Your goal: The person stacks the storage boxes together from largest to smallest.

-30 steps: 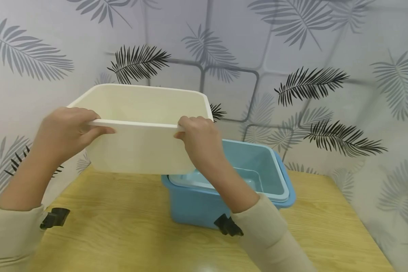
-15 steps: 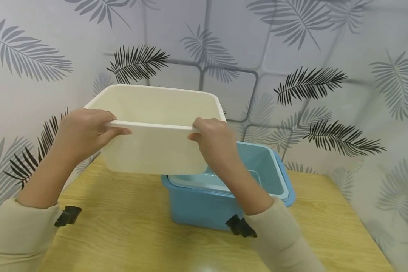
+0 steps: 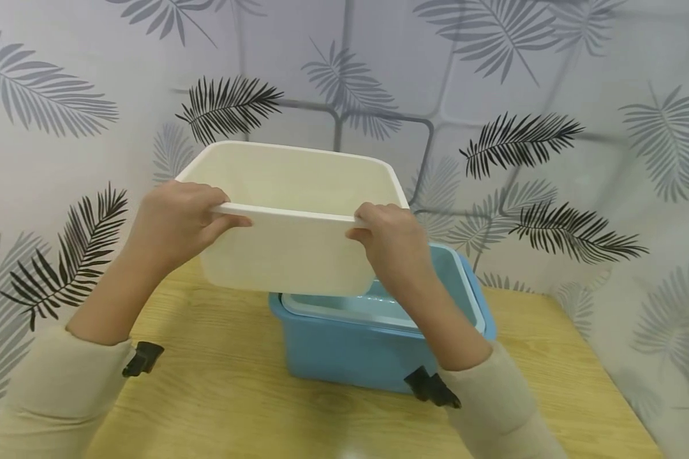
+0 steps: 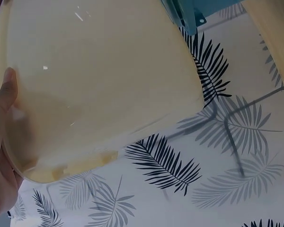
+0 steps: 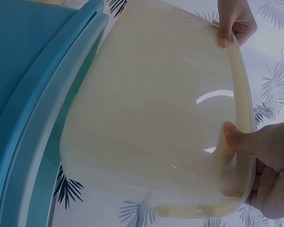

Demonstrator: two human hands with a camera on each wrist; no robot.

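A cream plastic bin is held up off the table, its mouth tilted a little toward me. My left hand grips its near rim at the left, thumb below and fingers over the edge. The right hand pinches the same rim near its right corner, as the right wrist view also shows with the thumb on the outer wall. Below and behind the cream bin stands a blue bin, with a lighter blue bin nested inside it. The cream bin covers part of their left side in the head view.
The wooden table carries the blue bins right of its middle. Behind it rises a wall covered in leaf-patterned paper. Beige sleeves and black straps hang low near the table.
Both hands have carried the cream bin steadily to the right, so that it now overlaps more of the blue bins. The nested blue bins have stayed in place.
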